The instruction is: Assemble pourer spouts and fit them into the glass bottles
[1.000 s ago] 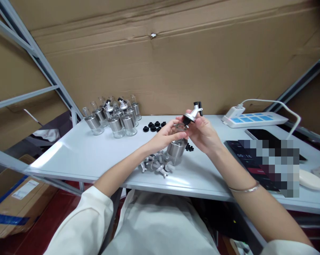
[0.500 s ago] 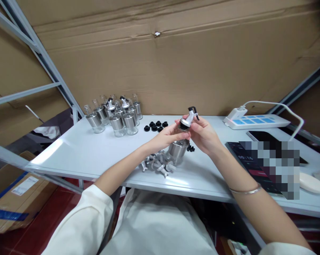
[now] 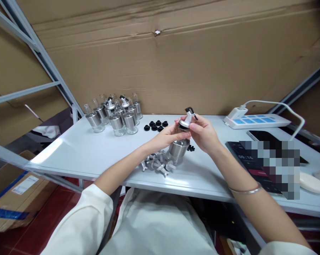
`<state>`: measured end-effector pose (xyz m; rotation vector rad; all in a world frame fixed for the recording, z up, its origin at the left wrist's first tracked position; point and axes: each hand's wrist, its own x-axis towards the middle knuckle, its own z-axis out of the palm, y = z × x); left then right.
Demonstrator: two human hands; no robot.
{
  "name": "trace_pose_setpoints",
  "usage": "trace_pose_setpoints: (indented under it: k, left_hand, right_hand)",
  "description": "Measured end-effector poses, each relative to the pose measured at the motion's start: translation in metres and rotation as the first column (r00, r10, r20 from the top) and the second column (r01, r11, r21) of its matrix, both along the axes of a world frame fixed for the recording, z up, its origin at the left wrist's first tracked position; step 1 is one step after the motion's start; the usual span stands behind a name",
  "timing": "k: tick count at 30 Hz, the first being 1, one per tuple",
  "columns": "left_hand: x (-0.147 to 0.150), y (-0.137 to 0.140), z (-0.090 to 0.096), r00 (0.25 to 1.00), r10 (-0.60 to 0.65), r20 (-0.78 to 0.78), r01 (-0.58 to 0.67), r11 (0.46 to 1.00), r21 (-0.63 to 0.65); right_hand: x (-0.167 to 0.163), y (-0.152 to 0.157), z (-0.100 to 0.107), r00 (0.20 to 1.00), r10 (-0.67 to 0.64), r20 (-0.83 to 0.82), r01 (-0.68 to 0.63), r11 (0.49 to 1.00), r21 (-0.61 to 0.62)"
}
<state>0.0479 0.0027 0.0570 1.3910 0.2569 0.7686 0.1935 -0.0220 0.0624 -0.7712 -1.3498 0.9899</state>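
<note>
A glass bottle with a steel sleeve (image 3: 178, 151) stands upright on the table near its front edge. My left hand (image 3: 168, 138) is wrapped round its neck. At the bottle's mouth sits a silver pourer with a black lever (image 3: 186, 119), and the fingers of my right hand (image 3: 202, 131) pinch it at its collar. Loose silver pourer tops (image 3: 160, 163) lie in a heap just left of the bottle. Small black parts (image 3: 191, 148) are partly hidden behind it. Several black stoppers (image 3: 156, 125) lie farther back.
Several sleeved bottles (image 3: 117, 124) stand at the back left, two topped with pourers. A power strip (image 3: 258, 121) with a plugged-in charger lies at the back right, near two phones (image 3: 245, 159) and a white oval object (image 3: 312, 182). Cardboard (image 3: 186, 71) walls the back.
The pourer has turned a little on the bottle and shifted slightly left, with my right fingers still on it. My left hand keeps its hold on the neck.
</note>
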Motion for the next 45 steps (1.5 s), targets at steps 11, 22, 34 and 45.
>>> trace_pose_setpoints:
  k: [11,22,34,45]
  left_hand:
    - [0.0000,-0.0005,-0.0006,1.000,-0.001,-0.012,0.001,1.000,0.010]
    - [-0.0002,0.0004,-0.0002,0.999,0.018,-0.034,-0.016,0.999,0.044]
    - [-0.0019,0.0017,-0.0005,0.999,-0.005,-0.049,0.008,0.998,0.063]
    - [0.0003,0.0024,-0.0032,0.999,-0.015,-0.034,0.018,0.996,0.082]
  right_hand:
    - [0.0060,0.0015,-0.0036,0.999,0.038,0.033,-0.040,0.997,0.071]
    - [0.0059,0.0023,-0.0033,0.995,0.077,0.064,-0.080,0.995,0.054]
    - [0.0039,0.0003,-0.0007,0.988,0.122,0.089,-0.124,0.992,0.015]
    - [0.0062,0.0027,-0.0029,0.985,0.145,0.091,-0.147,0.989,0.014]
